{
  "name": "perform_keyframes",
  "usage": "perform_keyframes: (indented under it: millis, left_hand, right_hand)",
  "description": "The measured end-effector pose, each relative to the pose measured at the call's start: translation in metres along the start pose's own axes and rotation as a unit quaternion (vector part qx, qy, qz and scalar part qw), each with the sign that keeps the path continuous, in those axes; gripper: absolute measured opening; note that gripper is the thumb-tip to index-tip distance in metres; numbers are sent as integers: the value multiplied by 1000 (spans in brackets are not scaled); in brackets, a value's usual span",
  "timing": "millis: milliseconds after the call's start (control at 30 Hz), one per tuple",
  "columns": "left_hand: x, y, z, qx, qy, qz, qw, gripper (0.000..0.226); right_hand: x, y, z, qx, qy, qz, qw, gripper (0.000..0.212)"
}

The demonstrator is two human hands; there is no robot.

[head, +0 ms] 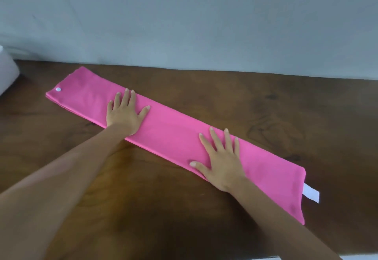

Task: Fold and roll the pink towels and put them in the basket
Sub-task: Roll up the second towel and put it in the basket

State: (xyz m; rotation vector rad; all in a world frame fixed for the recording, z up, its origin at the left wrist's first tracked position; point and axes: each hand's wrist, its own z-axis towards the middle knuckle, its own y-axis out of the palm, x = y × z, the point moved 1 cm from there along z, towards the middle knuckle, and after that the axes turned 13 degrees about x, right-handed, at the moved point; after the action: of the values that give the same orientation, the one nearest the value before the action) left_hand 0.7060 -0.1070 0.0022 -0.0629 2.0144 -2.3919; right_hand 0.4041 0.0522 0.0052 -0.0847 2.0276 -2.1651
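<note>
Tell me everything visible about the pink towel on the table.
The pink towel is bright pink, smooth thin cloth, folded into a long narrow strip of several layers. It lies flat on the dark wooden table, running diagonally from far left to near right. A small white round snap sits near its far-left end; a white tag sticks out at the near-right end. The left hand and right hand press on it, fingers spread flat.

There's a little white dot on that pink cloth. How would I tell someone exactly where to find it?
Start at the brown table and the long pink towel lying flat across it under both hands. Follow the towel to its far left end, past the left hand. The snap is the small round white dot near that corner, unlike the rectangular white tag at the other end.
</note>
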Motion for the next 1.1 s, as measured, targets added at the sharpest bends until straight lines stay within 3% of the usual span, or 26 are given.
perform_keyframes:
  millis: [133,333,633,800,1100]
  left_hand:
    - [22,-16,-7,-20,-48,114,992,81]
    - [78,-30,-31,-42,-107,149,982,51]
    - [157,-29,-145,4,-46,-26,999,63]
    - [183,-30,-219,28,-74,-96,992,72]
    - [227,-41,-339,66,-127,-76,987,66]
  right_hand:
    - [46,-7,-33,-13,-48,-14,999,94]
    - [114,-18,-72,-4,-124,0,992,98]
    - [159,-19,-101,-4,-164,10,986,107]
    - [158,-14,-99,7,-164,10,986,115]
    - [158,-17,-101,1,-157,-1,988,113]
